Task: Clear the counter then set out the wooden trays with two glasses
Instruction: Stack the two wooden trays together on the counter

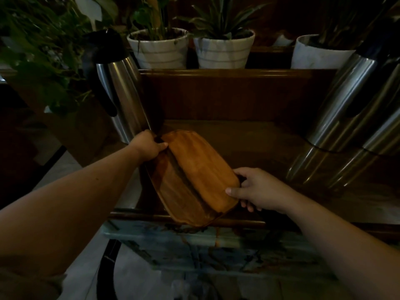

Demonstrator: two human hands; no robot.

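The two oblong brown wooden trays (194,176), overlapped one on the other, are the landmark here. They sit at the near left part of the dark wooden counter (259,144), their nearest end jutting past the counter's front rim. That overhang is the main risk: if either grip slackens, the pair could tip off the edge toward the person. The upper, lighter tray lies skewed on the darker one, so it could also slide off if the stack is tilted while being carried or separated.

At the trays' near right end, the right hand (257,189) comes in with a level forearm; its fingers (232,191) pinch that end, thumb on top, the rest curled beneath. At the far left end, the left hand (149,146) reaches forward on an extended arm, thumb pressed on the top, fingers wrapped around the rim.

Just behind that hand stands a tall steel vacuum flask with black handle (121,92); a careless swing could knock it. Further right, more steel flasks (350,113) crowd the counter. No glasses are visible.
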